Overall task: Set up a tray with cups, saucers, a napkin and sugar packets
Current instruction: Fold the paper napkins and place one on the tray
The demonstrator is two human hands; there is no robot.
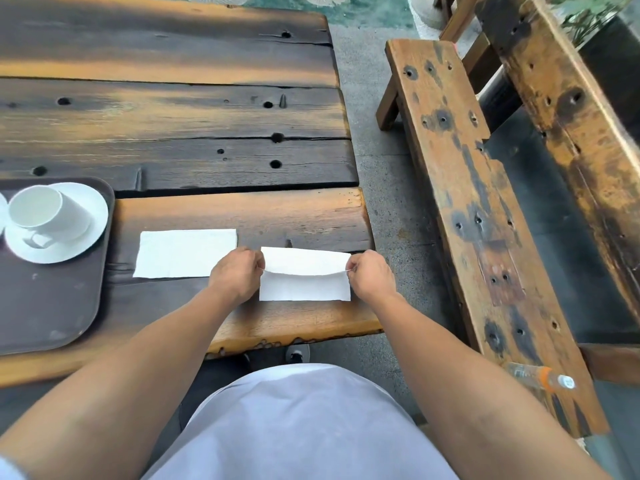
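A white napkin lies near the table's right front corner, its upper half lifted into a fold. My left hand pinches the left end of that fold and my right hand pinches the right end. A second white napkin lies flat just to the left. A dark brown tray sits at the left edge and carries a white cup on a white saucer. The rim of another white piece shows at the far left. No sugar packets are in view.
The table is rough dark wood with knot holes and gaps between its planks. A worn wooden bench stands to the right across a strip of concrete floor, with a plastic bottle lying on its near end.
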